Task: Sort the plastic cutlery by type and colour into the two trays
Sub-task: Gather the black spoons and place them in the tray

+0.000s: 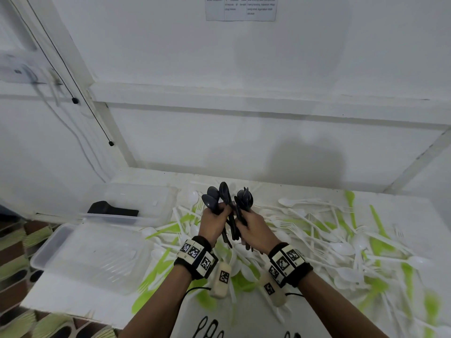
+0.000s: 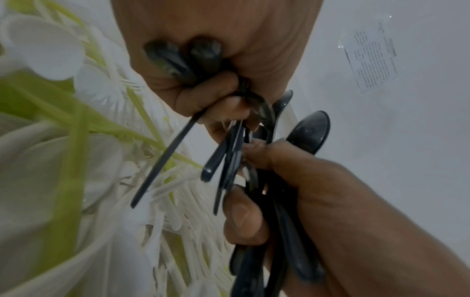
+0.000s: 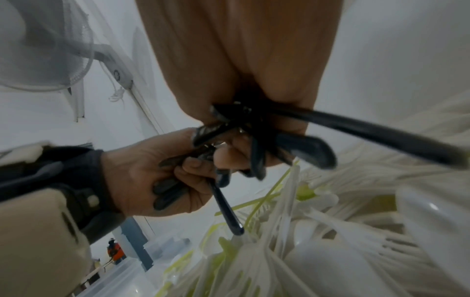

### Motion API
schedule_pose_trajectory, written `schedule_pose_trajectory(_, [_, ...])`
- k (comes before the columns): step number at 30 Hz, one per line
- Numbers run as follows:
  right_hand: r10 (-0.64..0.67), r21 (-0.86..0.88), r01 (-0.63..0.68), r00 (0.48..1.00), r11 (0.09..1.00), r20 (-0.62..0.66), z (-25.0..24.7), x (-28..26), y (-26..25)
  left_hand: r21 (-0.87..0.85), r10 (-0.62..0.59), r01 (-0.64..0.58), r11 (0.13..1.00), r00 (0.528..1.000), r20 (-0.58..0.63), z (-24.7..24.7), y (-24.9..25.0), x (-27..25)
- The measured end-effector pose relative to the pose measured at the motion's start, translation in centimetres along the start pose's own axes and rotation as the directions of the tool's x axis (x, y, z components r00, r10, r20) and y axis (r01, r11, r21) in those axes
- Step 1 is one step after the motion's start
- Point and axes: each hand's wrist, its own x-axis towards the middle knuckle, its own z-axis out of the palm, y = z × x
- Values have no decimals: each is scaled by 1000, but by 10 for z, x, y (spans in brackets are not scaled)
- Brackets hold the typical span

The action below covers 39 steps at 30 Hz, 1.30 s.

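The right hand (image 3: 241,66) fills the top of the frame, its fingers closed round a bundle of black cutlery (image 3: 302,146). The left hand (image 3: 152,176) meets it from the left, gripping more black handles, above a heap of white and green cutlery (image 3: 330,251)

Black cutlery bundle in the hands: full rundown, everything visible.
The black cutlery is glossy dark plastic: mostly spoons, other types unclear. Bowls fan upward, slim handles hang below the fists. The left hand and right hand each grip a bunch, the bunches crossing between them, raised above the white and green pile.
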Motion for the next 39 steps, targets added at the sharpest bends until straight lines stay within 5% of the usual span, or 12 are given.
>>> schedule_pose_trajectory(6, [44,66,-52,992,996,121,-1,-11,-4,-171,-145,101,980,954,-263,-3,14,8])
schedule_pose_trajectory(10, [213,276,-205,977,939,0,3,-15,11,-180,-155,128,975,977,-143,-22,19,18])
schedule_pose_trajectory(13, [175,373,-146,984,916,-45,-3,-15,11,-110,-139,133,985,989,-51,-25,12,14])
schedule_pose_trajectory(18, [81,294,-66,996,953,-39,-10,-5,2,-112,-111,107,988,994,-26,-13,4,3])
schedule_pose_trajectory(26, [133,241,-88,975,966,-176,-9,3,-13,7,-49,50,999,994,-101,-8,-8,8])
schedule_pose_trajectory(31, [-8,17,13,963,1000,-271,6,-1,-7,-34,-66,63,997,992,-108,-5,-11,12])
schedule_pose_trajectory(39, [-175,-64,165,963,984,-208,4,-11,-9,-140,-88,79,987,994,-60,-4,-9,5])
